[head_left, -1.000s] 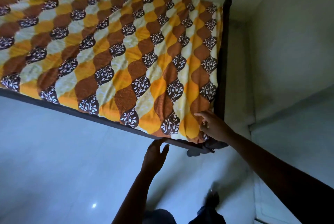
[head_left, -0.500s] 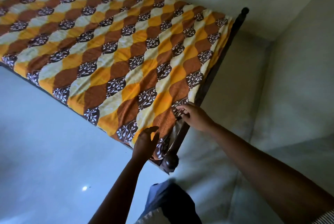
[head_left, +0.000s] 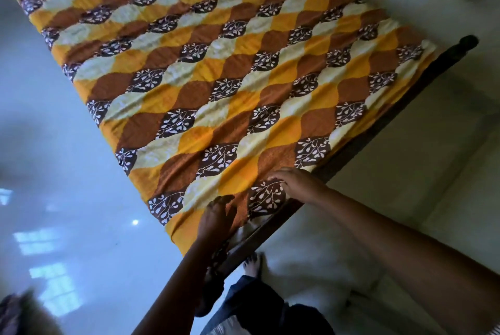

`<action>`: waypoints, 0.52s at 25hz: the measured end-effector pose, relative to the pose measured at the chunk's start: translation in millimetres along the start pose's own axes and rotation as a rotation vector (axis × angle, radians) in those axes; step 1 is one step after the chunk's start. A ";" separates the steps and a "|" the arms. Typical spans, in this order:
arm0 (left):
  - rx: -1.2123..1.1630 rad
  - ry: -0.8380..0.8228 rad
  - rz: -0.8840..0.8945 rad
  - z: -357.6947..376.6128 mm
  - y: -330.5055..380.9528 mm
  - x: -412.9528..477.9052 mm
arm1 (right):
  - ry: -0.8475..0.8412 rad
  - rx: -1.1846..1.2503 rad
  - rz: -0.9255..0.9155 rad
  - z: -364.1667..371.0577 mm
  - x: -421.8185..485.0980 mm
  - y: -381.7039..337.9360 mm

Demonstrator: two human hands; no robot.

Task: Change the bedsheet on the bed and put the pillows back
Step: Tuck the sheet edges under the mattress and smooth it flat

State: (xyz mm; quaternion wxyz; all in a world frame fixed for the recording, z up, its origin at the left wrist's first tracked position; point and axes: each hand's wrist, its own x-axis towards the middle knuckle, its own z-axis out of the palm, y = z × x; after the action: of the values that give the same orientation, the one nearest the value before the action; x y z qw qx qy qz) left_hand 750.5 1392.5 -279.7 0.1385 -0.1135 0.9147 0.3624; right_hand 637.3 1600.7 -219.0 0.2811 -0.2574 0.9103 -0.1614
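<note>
An orange, brown and cream leaf-pattern bedsheet (head_left: 216,85) lies spread over the whole mattress. At the bed's near corner my left hand (head_left: 219,219) rests on the sheet, fingers pointing up the bed and pressing the cloth. My right hand (head_left: 295,183) is a little further along the foot edge, its fingers curled into the sheet beside the dark wooden bed rail (head_left: 378,129). No pillows are in view.
The rail ends in a round dark post knob (head_left: 469,42) at the far corner. Glossy pale floor (head_left: 67,172) runs along the bed's left side, and a pale wall (head_left: 433,159) stands close on the right. My foot (head_left: 253,264) stands by the rail.
The view has swung round towards the foot of the bed. My left hand has come up from below the frame onto the sheet corner. My right hand has slid along the foot edge.
</note>
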 end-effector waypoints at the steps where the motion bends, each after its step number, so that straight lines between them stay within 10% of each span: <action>1: 0.017 0.003 -0.020 5.7 2.1 4.3 | -0.043 -0.029 -0.030 -2.9 6.6 14.0; 13: 0.206 0.122 -0.313 71.2 32.7 15.0 | -0.333 -0.573 -0.416 9.1 105.3 91.4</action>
State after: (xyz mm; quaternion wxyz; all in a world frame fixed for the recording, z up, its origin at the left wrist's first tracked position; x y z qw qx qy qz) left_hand 738.5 1463.6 -313.8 0.1483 -0.2613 0.9248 0.2336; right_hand 533.4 1615.0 -311.5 0.3029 -0.5274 0.7887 0.0899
